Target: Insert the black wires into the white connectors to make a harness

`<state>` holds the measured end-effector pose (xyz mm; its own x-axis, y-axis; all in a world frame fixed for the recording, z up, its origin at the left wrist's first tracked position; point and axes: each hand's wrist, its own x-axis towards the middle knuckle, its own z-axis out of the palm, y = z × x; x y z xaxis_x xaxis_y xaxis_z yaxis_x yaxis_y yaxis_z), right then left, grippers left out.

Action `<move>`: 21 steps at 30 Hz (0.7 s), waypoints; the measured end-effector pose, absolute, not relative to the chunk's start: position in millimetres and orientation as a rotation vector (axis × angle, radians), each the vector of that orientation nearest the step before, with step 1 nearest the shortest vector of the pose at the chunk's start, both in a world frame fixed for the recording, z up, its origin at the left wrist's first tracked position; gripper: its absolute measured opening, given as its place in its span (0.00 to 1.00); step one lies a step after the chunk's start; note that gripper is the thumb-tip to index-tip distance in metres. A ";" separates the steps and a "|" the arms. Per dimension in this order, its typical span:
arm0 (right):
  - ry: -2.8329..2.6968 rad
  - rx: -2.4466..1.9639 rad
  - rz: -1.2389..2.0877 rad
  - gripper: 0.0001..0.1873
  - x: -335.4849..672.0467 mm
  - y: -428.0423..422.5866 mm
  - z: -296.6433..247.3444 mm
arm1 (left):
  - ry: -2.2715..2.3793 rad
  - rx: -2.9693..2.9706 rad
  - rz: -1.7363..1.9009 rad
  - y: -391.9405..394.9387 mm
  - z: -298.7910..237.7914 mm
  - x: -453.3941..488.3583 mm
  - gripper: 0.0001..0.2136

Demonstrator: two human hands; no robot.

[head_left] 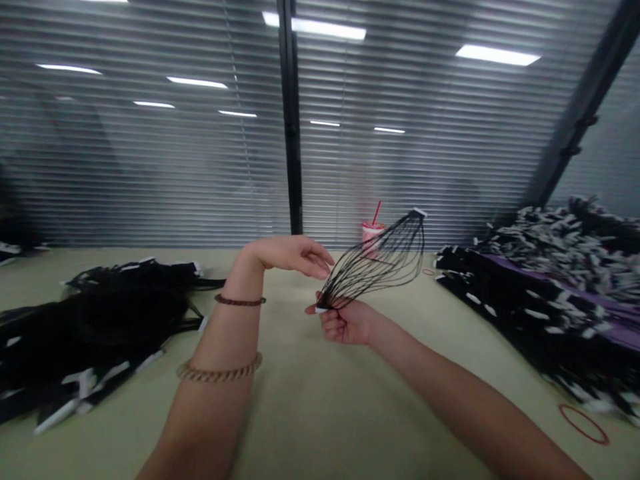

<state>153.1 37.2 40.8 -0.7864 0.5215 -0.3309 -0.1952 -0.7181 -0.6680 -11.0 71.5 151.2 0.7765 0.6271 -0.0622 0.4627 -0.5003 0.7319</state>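
A wire harness (376,260) of thin black wires fans out between two white connectors, one at each end. My right hand (347,321) pinches it by the lower connector (323,309). The upper connector (419,213) hangs free, up and to the right. My left hand (295,255) is bent over at the wrist just left of the wires, fingers stretched out and holding nothing. Whether its fingertips touch the wires I cannot tell. Two bracelets (220,373) circle my left forearm.
A heap of black harnesses (125,313) lies on the table (310,413) at left. A larger pile (565,280) with white connectors fills the right. A red ring (584,424) lies near front right. A pink cup (371,233) with a red straw stands by the blinds (175,167).
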 end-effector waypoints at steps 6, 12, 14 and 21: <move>-0.898 -0.613 2.436 0.16 168.0 43.9 50.5 | 0.658 2.268 0.115 57.8 156.1 6.0 0.11; -0.980 -0.530 2.415 0.16 173.4 49.9 47.2 | 0.727 2.492 0.137 52.6 155.1 19.9 0.06; -1.017 -0.521 2.388 0.17 175.1 50.3 46.3 | 0.735 2.520 0.132 50.1 154.5 23.0 0.06; -1.240 -0.615 2.245 0.17 180.9 52.5 40.0 | 0.779 2.484 0.118 47.3 145.3 37.3 0.08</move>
<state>180.9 52.5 40.0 -0.7738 0.6166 -0.1451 -0.2055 -0.4611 -0.8633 37.3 47.3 145.3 0.8298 0.5535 -0.0721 0.5071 -0.6936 0.5117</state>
